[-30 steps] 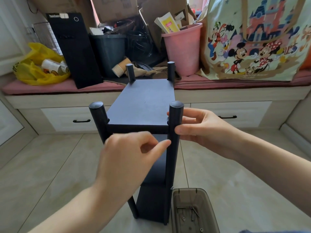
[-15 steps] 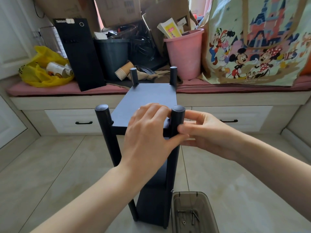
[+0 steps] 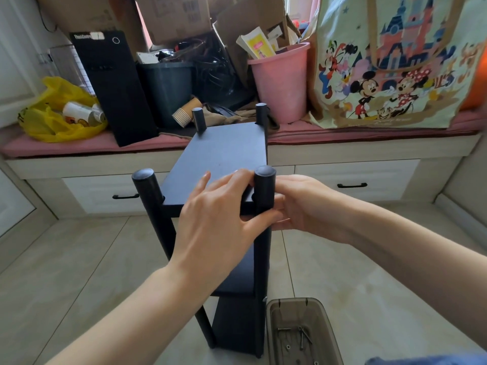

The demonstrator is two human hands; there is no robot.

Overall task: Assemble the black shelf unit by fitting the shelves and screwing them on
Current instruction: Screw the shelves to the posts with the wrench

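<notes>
1. The black shelf unit (image 3: 234, 320) stands upright on the tiled floor (image 3: 79, 259), centre frame, just in front of the window-bench surface (image 3: 66, 143).
2. The top shelf (image 3: 224, 154) sits level between four round posts. The near right post (image 3: 264, 185) and near left post (image 3: 147, 191) stick up above it, as do the two far posts (image 3: 199, 119). Lower shelves are partly hidden behind the arm.
3. The left grip (image 3: 218, 219) clamps the top shelf's near right corner. Its fingers curl over the shelf face right against the post, and its thumb lies across the post's front.
4. The right grip (image 3: 308, 204) grasps the near right post from the right side, with fingers wrapped round it just under the cap. Both grips touch at that post.
5. I cannot tell whether a screw is at the joint, because the hands cover it.
6. A smoky plastic tray (image 3: 292, 301) sits on the floor just beside the unit's right foot, with loose screws (image 3: 303, 335) in it.
7. On the surface behind are a yellow bag (image 3: 52, 111), black PC tower (image 3: 116, 88), dark bin (image 3: 166, 88), stacked paper cups (image 3: 184, 114), pink bucket (image 3: 280, 85) and cartoon tote bag (image 3: 390, 61).
</notes>
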